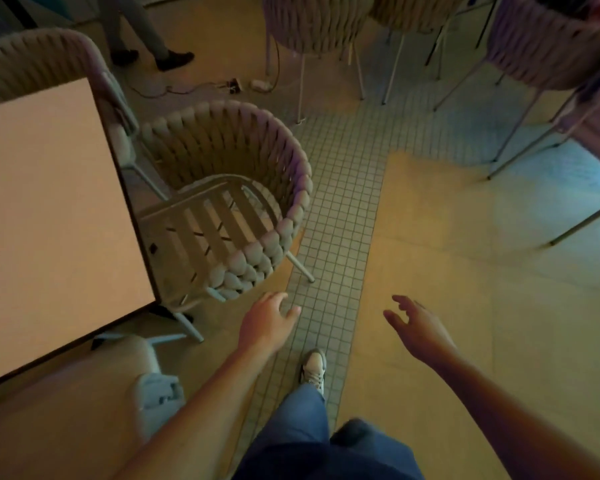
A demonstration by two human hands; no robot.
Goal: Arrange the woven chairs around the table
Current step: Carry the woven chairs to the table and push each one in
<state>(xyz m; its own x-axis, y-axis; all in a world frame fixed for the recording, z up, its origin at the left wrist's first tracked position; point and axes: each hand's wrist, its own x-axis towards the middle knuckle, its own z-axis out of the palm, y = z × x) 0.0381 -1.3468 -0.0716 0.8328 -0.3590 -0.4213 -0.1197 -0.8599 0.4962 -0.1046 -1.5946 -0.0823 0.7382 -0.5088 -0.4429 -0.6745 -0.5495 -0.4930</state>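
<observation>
Beside the table (49,209), a woven chair (229,188) was approached with the left hand (265,323) and right hand (418,329) spread, empty; its stiff padded rim seemed the likeliest hold.

A woven chair (229,188) with a thick braided curved back and a slatted seat is seen upright, just ahead of the left hand (265,323), its seat tucked against the edge of the pale square table (49,209). A second woven chair (32,60) is set at the table's far side, well ahead of both hands. More woven chairs (312,22) are grouped far ahead of the right hand (420,327), well apart from the table.
</observation>
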